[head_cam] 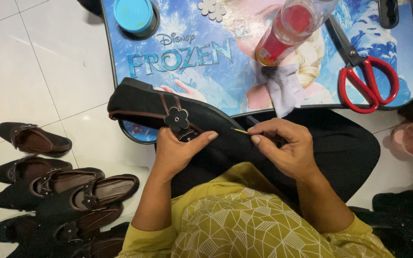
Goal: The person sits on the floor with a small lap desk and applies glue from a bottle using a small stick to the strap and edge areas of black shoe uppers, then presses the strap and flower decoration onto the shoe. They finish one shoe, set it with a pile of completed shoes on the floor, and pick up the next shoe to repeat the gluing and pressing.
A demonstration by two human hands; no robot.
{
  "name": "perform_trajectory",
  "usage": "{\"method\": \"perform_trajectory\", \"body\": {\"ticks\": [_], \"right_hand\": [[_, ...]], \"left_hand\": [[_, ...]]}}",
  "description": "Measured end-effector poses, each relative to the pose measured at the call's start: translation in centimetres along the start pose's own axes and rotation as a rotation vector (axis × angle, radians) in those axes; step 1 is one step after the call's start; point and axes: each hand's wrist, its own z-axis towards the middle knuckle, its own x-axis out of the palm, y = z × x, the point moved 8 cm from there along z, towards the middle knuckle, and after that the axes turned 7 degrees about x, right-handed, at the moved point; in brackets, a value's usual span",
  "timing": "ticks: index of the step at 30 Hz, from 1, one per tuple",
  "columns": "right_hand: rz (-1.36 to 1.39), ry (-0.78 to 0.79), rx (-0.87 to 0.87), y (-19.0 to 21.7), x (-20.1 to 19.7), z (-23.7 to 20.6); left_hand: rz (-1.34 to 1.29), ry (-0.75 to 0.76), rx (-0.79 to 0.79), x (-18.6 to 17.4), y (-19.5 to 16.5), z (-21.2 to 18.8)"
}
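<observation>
Both hands bend inward: left hand (178, 150) clasps the black shoe (168, 112); right hand (285, 145) pinches a thin stick (241, 130).

Left hand (178, 150): fingers curled, thumb extended, clasping the black shoe (168, 112). Right hand (283, 148): just right of the shoe's flower, thumb and forefinger pinched; both forearms bare.

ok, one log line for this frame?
left hand: holds black shoe | right hand: pinches thin stick at shoe | nearby: red scissors, bottle
</observation>
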Motion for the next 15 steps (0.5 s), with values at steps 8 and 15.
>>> {"method": "perform_trajectory", "body": {"ticks": [8,15], "right_hand": [[-0.075,-0.002,-0.022,0.8,-0.4,1.1],[-0.102,0.12,-0.1,1.7,-0.4,1.6]], "left_hand": [[-0.07,-0.005,-0.039,0.1,0.1,0.0],[-0.052,-0.013,-0.026,-0.1,-0.1,0.1]]}}
